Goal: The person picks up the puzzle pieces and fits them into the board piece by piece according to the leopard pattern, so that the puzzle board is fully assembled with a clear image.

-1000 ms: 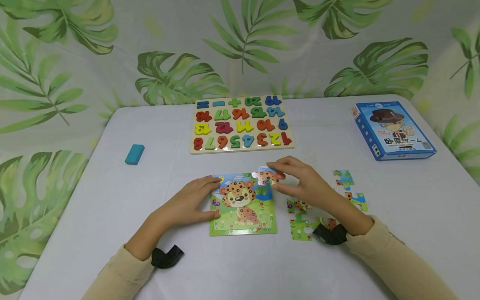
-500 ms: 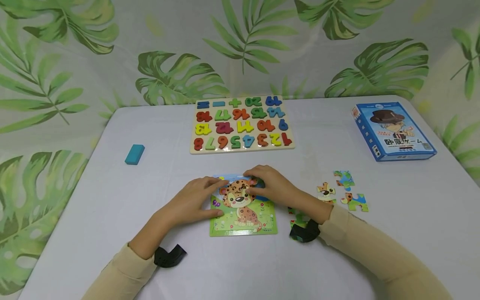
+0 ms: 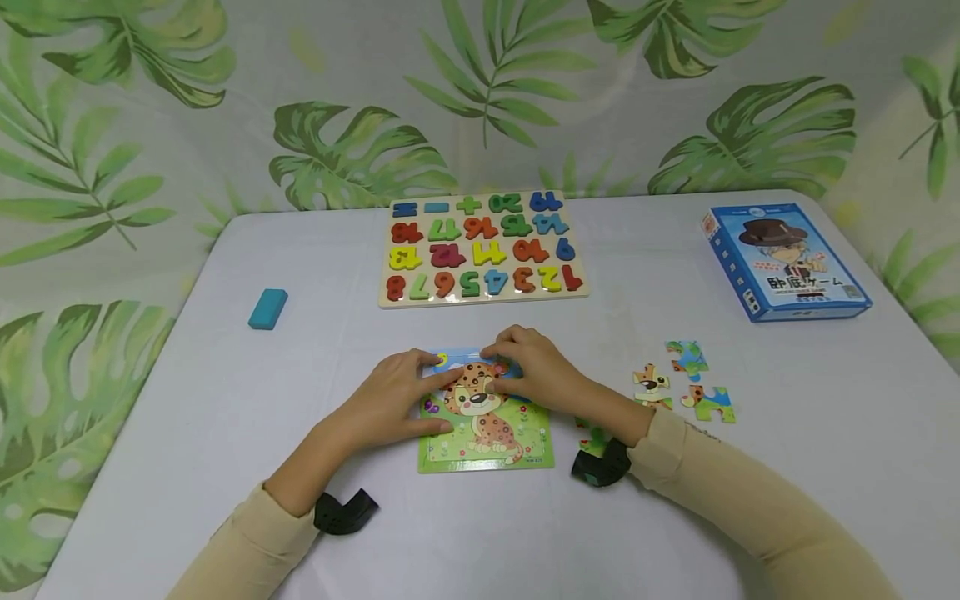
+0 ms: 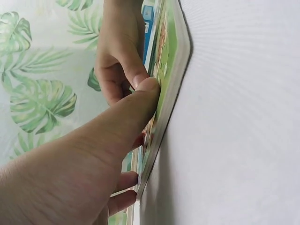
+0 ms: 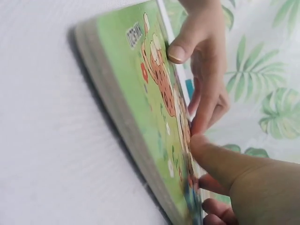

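Observation:
A leopard jigsaw puzzle board (image 3: 483, 466) lies on the white table in front of me, its picture showing a seated leopard cub on grass. My left hand (image 3: 382, 400) rests on the board's left side, fingers stretched out; the index finger reaches onto the leopard's head and the thumb lies lower down. From the right, my right hand (image 3: 543, 371) pinches a spotted jigsaw piece (image 3: 476, 372) at the leopard's head, down on the board. Its fingers and thumb partly cover that piece. The right wrist view shows the right thumb (image 5: 204, 147) against the picture surface.
Loose jigsaw pieces (image 3: 688, 357) lie right of the board, some hidden under the right forearm. A wooden number board (image 3: 386, 275) stands behind. A blue game box (image 3: 795, 267) sits back right, a teal block (image 3: 267, 309) back left. Black wrist mounts (image 3: 347, 512) hang below both wrists.
My right hand has carried the spotted piece left from the board's upper right corner onto the leopard's head. My left index finger has moved right onto the picture.

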Motion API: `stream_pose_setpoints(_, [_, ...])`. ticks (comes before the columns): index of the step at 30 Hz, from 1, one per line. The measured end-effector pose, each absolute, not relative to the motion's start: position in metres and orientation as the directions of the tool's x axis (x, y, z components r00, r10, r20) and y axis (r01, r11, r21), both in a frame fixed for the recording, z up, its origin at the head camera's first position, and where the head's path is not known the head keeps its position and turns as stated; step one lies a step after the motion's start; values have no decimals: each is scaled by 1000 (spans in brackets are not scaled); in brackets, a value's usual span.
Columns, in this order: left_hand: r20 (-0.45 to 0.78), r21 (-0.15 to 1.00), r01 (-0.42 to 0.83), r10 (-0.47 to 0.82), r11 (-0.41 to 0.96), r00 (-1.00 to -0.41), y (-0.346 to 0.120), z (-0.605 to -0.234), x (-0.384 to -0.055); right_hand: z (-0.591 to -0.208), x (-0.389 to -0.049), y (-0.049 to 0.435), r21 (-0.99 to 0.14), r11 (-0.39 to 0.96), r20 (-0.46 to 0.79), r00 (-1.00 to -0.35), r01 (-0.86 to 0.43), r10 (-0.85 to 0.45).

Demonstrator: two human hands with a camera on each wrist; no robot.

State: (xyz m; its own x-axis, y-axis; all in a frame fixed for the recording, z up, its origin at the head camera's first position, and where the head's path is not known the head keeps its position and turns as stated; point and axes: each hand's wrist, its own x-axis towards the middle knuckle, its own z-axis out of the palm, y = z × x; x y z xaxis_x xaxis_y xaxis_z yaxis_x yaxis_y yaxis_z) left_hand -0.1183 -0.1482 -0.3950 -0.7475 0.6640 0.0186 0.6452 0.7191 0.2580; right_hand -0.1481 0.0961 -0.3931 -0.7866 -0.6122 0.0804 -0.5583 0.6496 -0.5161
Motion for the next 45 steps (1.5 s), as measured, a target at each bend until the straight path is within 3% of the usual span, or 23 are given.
stream_pose_setpoints(11, [-17,292,619,651,729,-759,-148,-395,-114,-390,-143,97,-394,707,34,-778,-588,-627])
stream_pose_setpoints(14, [-16,289,619,650,731,-760,-148,-396,-114,-388,-143,98,-463,696,1,-786,-549,-619])
stream_pose_setpoints(21, [-14,304,614,648,728,-761,-148,-396,-114,-363,-137,120,-752,569,-62,-823,-333,-564])
stream_pose_setpoints(24, [-14,305,613,647,729,-763,-148,-396,-114,-350,-131,140,-780,529,5,-848,-335,-529])
stream_pose_setpoints(28, [-19,308,609,645,731,-764,-147,-396,-114,-337,-121,173,-751,504,182,-867,-427,-463])
stream_pose_setpoints(34, [-24,307,607,644,733,-765,-147,-398,-115,-335,-109,224,-660,578,343,-877,-480,-336])
stream_pose_setpoints(40, [-24,307,607,643,733,-765,-147,-398,-114,-346,-105,268,-699,638,251,-946,-324,-206])
stream_pose_setpoints(45, [-7,309,614,647,727,-763,-147,-398,-115,-363,-109,291,-715,654,172,-969,-245,-175])
